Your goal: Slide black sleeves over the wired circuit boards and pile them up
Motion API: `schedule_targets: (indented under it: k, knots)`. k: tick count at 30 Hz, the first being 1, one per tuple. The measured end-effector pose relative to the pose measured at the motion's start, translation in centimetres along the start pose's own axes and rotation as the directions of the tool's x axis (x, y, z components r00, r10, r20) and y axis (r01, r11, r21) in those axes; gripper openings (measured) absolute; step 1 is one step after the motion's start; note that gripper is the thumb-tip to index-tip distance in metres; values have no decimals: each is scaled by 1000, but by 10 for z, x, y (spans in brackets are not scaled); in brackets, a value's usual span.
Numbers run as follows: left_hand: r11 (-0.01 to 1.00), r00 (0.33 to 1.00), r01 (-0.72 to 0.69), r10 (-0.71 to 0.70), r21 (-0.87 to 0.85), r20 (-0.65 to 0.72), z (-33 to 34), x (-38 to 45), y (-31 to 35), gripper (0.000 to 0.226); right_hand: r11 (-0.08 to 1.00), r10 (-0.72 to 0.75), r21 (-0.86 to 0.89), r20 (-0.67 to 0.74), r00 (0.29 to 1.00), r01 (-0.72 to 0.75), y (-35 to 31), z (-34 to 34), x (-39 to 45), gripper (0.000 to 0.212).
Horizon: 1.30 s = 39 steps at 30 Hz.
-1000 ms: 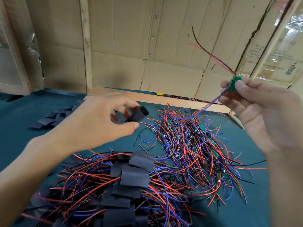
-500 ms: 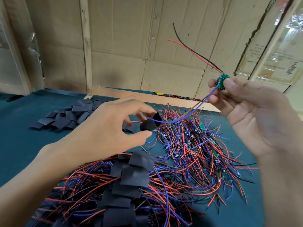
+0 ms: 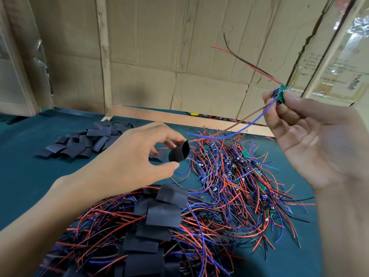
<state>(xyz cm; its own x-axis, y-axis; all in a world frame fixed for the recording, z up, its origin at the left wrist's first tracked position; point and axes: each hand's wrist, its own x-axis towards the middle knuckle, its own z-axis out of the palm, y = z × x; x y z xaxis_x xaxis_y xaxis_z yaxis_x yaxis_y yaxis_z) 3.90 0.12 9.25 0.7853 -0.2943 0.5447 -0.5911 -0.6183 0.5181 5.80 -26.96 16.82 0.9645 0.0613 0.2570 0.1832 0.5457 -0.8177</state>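
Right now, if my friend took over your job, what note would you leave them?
Left hand: pinches an opened black sleeve.
Right hand: pinches a green circuit board, its wires not yet inside the sleeve.
Done: sleeved boards piled in front.
Left: thread this one, then the bare boards on the right. Spare sleeves lie far left.

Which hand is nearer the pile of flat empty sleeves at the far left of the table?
Left. The left hand, pinching an opened black sleeve, hangs just right of that flat sleeve pile. The right hand holds a circuit board up at the far right.
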Motion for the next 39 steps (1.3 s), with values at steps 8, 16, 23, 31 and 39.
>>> schedule_targets:
  k: [8, 16, 23, 31, 39]
  knots:
    - [998, 997, -63, 62, -15, -36, -2, -1, 5, 44, 997, 71, 5, -20, 997, -71, 6, -4, 6, 9]
    - [997, 996, -77, 76, -31, -42, -3, 0, 7, 43, 997, 41, -61, -73, 997, -45, 9, -9, 10, 13]
    - [996, 996, -87, 87, 23, -34, -3, -1, 10, 45, 995, 16, -94, -20, 1000, -18, 11, -7, 9, 14]
    - [993, 993, -87, 93, 86, -69, -2, -2, 19, 40, 986, -63, -150, 100, 993, 78, 25, 13, 0, 26]
    - [993, 983, -61, 77, 98, -164, -5, -2, 27, 35, 944, 4, -322, 211, 978, 66, 70, 36, -8, 41]
